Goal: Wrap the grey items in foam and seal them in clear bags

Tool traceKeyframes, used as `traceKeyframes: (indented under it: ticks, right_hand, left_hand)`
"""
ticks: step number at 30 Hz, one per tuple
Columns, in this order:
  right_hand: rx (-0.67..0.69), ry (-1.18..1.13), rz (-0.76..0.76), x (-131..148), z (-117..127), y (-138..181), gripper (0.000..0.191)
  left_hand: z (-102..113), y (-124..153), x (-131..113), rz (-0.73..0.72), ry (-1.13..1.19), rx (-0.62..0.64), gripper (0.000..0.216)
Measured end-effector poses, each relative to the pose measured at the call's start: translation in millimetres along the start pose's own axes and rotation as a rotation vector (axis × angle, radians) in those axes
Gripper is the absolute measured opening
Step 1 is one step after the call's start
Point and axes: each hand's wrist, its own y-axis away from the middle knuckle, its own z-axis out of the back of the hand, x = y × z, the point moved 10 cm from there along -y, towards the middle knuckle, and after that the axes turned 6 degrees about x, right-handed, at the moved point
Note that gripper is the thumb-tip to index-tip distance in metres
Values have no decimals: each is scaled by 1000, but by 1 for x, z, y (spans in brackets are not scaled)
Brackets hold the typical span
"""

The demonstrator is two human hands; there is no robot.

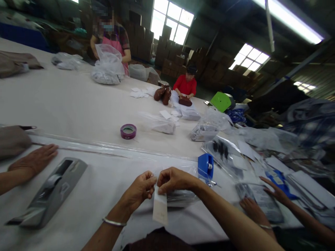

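Head view: left hand [140,190] and right hand [174,180] pinching white paper tag [160,208] near blue tape dispenser [205,167]; loose grip could let tag slip.

No lettering is legible anywhere (the white tag [160,208] looks blank).

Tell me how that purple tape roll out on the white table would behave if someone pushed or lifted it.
The purple tape roll lies flat on its side on the white table, so a push would probably slide it, not roll it. Set on edge, its round shape would likely roll. It looks small and hollow-cored, so probably light and rigid enough to pinch easily.
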Motion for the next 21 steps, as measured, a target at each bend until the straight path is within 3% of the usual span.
traceKeyframes:
  ticks: [3,8,15,21]
  right_hand:
    - [-26,-1,0,-3,1,3,43]
    - [-21,-89,-26,-9,12,8,32]
    - [27,-174,-99,-24,32,4,51]
    - [71,-139,-67,-22,43,-3,56]
  left_hand:
    - [-3,-4,2,-27,77,-19,53]
    - [-12,0,-1,-27,59,14,43]
    - [-2,1,-6,2,63,40,36]
    - [2,-1,-11,-22,25,-42,36]
